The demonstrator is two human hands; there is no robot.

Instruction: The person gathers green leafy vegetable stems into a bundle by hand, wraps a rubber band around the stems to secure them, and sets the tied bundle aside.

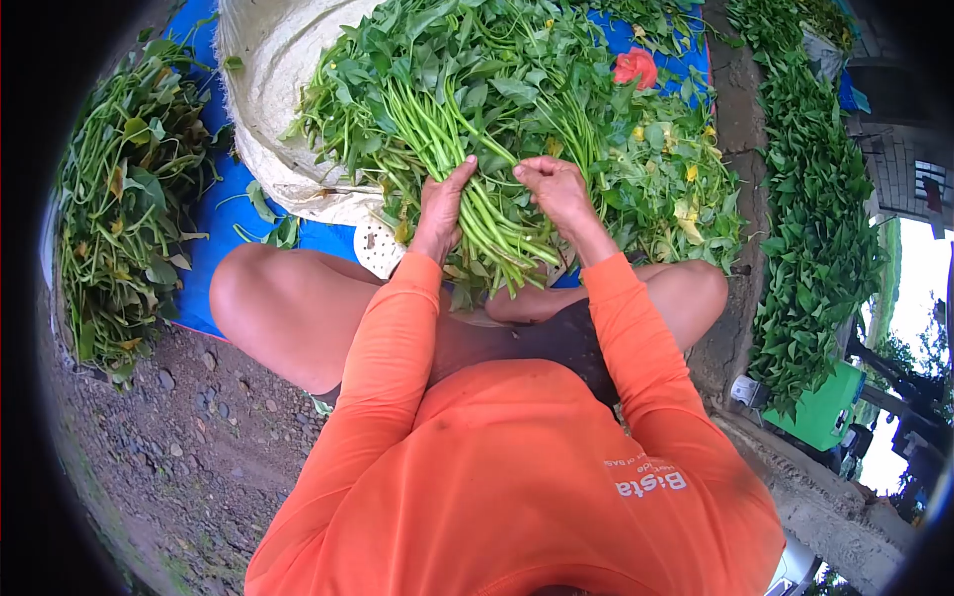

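Observation:
My left hand (443, 209) is closed around a bunch of long green leafy stems (489, 221), thumb on top, with the cut ends pointing toward my lap. To the right of the bunch, my right hand (556, 191) pinches a single green stem (480, 130) between thumb and fingers. The leaves of the bunch reach forward into a large pile of leafy greens (517, 60) in front of me. Under the left wrist lies a pale, perforated round object (378, 248), partly hidden by the stems and my leg.
A blue tarp (234, 223) lies beneath, with a pale woven sack (283, 149) on it. Wilted greens (124, 209) are heaped at left. A long row of leafy bundles (815, 228) runs along the right, near a green box (820, 407). Red crumpled material (636, 69) sits behind the pile.

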